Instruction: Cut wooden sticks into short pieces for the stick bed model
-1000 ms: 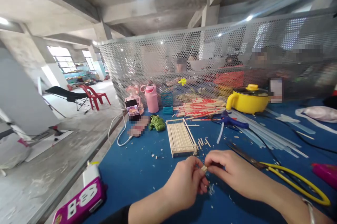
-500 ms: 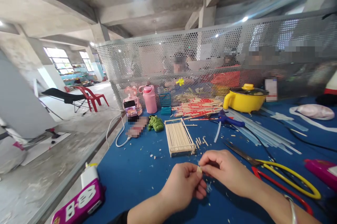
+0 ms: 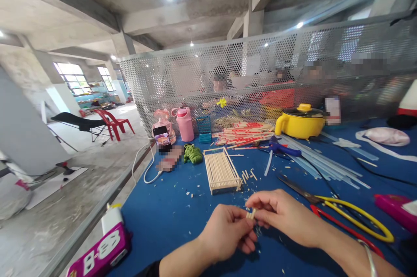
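Both hands meet over the blue table, close to its front. My left hand (image 3: 226, 229) pinches a few short pieces of wooden stick (image 3: 250, 215) between thumb and fingers. Fingertips of my right hand (image 3: 282, 212) are closed on the other end of these same pieces. Just beyond the hands lies a small rectangular tray of wooden sticks (image 3: 222, 170), with a low raised rim. Beside its right corner, several short cut stick pieces (image 3: 249, 175) are scattered. Scissors (image 3: 312, 199) with yellow and red handles lie open to the right of my right hand.
Behind the tray are green yarn (image 3: 193, 153), a pink bottle (image 3: 185, 124), a propped phone (image 3: 162, 138) and a chopstick pile (image 3: 244, 133). A blue glue gun (image 3: 283, 147), clear glue sticks (image 3: 322, 166) and a yellow pot (image 3: 302, 125) stand right. A purple power strip (image 3: 100, 251) is front left.
My right hand has shifted slightly down and right, and its fingers have opened a little. More of the short stick pieces shows between the two hands. The tray has stayed in place.
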A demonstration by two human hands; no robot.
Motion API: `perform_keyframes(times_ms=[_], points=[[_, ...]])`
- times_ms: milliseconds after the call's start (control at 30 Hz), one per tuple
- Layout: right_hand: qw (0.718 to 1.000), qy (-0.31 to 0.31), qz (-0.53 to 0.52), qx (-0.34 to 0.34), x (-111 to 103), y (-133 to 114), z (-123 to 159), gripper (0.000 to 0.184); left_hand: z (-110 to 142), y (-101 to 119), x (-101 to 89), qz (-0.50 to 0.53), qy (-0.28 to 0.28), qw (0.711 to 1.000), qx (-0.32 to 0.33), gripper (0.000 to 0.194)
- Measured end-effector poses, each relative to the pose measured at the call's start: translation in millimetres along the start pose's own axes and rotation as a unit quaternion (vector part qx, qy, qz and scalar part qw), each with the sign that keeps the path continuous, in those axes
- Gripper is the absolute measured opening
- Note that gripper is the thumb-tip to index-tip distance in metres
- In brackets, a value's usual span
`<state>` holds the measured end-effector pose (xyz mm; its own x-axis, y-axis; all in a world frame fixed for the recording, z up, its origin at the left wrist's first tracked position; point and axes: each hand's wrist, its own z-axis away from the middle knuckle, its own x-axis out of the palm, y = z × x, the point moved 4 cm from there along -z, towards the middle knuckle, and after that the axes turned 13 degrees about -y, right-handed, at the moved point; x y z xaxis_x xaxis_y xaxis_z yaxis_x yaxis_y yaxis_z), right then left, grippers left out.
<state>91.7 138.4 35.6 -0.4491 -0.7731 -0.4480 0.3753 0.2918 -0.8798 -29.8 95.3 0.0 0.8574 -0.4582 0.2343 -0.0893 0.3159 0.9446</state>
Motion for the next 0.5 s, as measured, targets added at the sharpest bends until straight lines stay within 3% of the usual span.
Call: perform_keyframes(times_ms=[67, 133, 233, 333, 433, 500], points=[[0.999, 0.011, 0.045, 0.012, -6, 0, 9, 0.022, 1, 1, 1.2, 0.003, -0.014, 1.0, 0.002, 0.049], [0.984, 0.058, 0.153, 0.069, -21, 8, 24, 0.022, 2, 2, 0.3, 0.008, -0.013, 1.0, 0.005, 0.047], [0.915, 0.156, 0.315, 0.199, -58, 36, 59, 0.023, 1, 3, -4.4, 0.027, 0.007, 0.999, 0.018, 0.045], [0.859, 0.232, 0.379, 0.255, -88, 72, 92, 0.024, 1, 5, -10.3, 0.049, 0.028, 0.998, 0.039, 0.043], [0.875, 0.211, 0.362, 0.243, -98, 100, 103, 0.029, 2, 6, -14.1, 0.08, 0.038, 0.995, 0.042, 0.038], [0.887, 0.197, 0.343, 0.24, -97, 105, 102, 0.038, 3, 6, -14.6, 0.106, 0.039, 0.993, 0.031, 0.032]])
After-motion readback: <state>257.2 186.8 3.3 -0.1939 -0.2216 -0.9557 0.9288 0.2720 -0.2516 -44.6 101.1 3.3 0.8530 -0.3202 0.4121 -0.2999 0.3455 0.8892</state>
